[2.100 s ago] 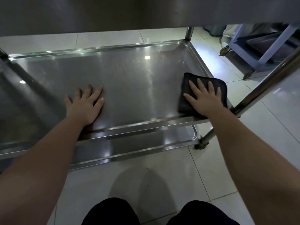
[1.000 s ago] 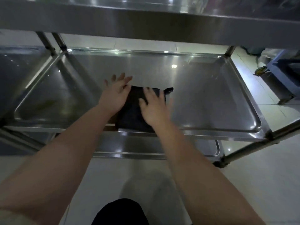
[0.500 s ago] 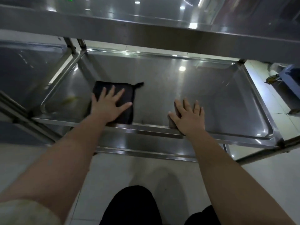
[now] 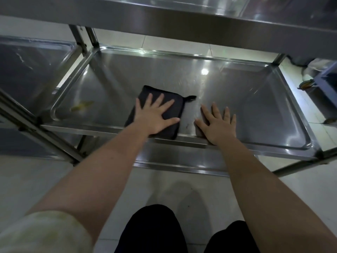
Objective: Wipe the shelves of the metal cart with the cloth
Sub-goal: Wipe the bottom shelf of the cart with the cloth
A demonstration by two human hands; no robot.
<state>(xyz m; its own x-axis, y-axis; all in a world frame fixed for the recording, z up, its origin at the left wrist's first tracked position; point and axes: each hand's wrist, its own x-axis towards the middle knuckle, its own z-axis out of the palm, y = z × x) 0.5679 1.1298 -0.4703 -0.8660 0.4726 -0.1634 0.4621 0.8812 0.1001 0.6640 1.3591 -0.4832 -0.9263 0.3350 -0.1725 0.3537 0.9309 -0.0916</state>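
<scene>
The middle shelf [image 4: 246, 99] of the steel cart is a shiny shallow tray seen from above. A folded black cloth [image 4: 175, 104] with a small loop at its right corner lies near the shelf's front edge, left of centre. My left hand [image 4: 155, 117] presses flat on the cloth with fingers spread. My right hand [image 4: 217, 123] rests flat on the bare steel just right of the cloth, at the front rim, holding nothing. The top shelf [image 4: 182, 17] overhangs the view.
A lower shelf [image 4: 173, 157] shows under the front rim. Another steel cart [image 4: 31, 70] stands close on the left, its posts [image 4: 85, 39] beside the shelf's corner. A blue cart with a castor [image 4: 308, 84] stands at the right. A yellowish smear [image 4: 82, 105] marks the shelf's left end.
The cloth passed from my right hand to my left hand. In the last half second my left hand slid the cloth rightward, close to my right hand resting on the shelf.
</scene>
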